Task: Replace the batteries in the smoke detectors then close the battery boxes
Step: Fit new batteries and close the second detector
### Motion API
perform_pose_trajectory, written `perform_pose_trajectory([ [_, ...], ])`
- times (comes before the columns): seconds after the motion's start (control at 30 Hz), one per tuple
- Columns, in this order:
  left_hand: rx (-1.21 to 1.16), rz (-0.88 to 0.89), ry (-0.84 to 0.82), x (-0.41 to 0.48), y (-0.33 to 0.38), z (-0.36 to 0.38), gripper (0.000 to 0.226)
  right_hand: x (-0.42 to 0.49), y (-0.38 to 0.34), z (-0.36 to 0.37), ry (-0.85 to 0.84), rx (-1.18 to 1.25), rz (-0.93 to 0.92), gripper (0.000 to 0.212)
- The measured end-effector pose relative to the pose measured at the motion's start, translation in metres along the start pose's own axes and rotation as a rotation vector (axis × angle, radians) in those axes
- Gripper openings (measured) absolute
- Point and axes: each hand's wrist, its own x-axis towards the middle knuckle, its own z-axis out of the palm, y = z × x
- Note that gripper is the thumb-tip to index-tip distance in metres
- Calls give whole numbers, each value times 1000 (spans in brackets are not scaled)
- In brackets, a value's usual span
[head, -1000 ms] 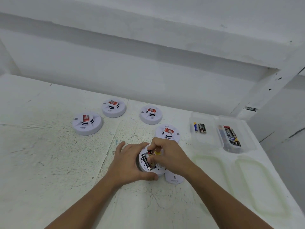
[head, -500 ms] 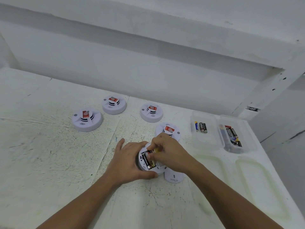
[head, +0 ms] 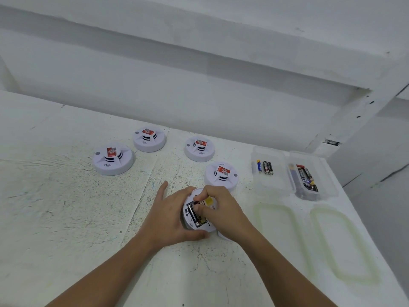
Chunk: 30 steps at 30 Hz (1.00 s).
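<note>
Your left hand (head: 170, 216) grips the upturned smoke detector (head: 209, 227) on the bench (head: 66, 218), thumb curled under its near rim. Your right hand's (head: 223, 211) fingers (head: 199, 197) are curled, pinching a battery (head: 193, 212) in the open compartment. Another smoke detector (head: 221, 176) sits just beyond at 1 o'clock. Three more detectors (head: 149, 139) fan from 10 to 12 o'clock. Clear battery boxes (head: 276, 191) lie at 2 o'clock.

I can read nothing here: the red stickers (head: 111, 152) on the round white plastic smoke detectors (head: 113, 166) and the print on the black batteries (head: 268, 167) in the clear plastic tray (head: 274, 187) are too small.
</note>
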Motion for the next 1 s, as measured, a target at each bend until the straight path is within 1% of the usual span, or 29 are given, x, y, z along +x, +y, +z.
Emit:
perform_pose_trajectory([
  [0.1, -16, 5, 5, -1, -1, 1, 86, 1, 2, 1, 20, -20, -8, 7],
  [0.23, 13, 4, 8, -2, -3, 3, 92, 2, 0, 3, 43, -29, -40, 18],
  [0.37, -19, 18, 8, -2, 0, 0, 86, 3, 3, 5, 18, -56, -8, 18],
  [0.53, -21, 47, 16, -2, 0, 1, 88, 4, 5, 5, 2, -83, 22, 17],
  [0.67, -38, 40, 10, -1, -1, 1, 85, 5, 6, 4, 10, -14, 64, 40],
  [0.73, -59, 28, -2, 1, -2, 1, 82, 7, 8, 4, 21, -12, 95, 56],
  [0.77, -70, 26, -7, 1, -2, 1, 81, 7, 8, 4, 22, -21, 110, 60],
  [0.8, -78, 21, -11, 1, -2, 0, 82, 7, 8, 4, 21, -32, 123, 59],
  [0.9, -60, -7, -18, 1, -4, 1, 90, 7, 10, 4, 18, -28, 122, 43],
  [1.0, 6, 1, -18, 4, -5, 1, 87, 8, 12, 2, 6, -6, 122, 37],
])
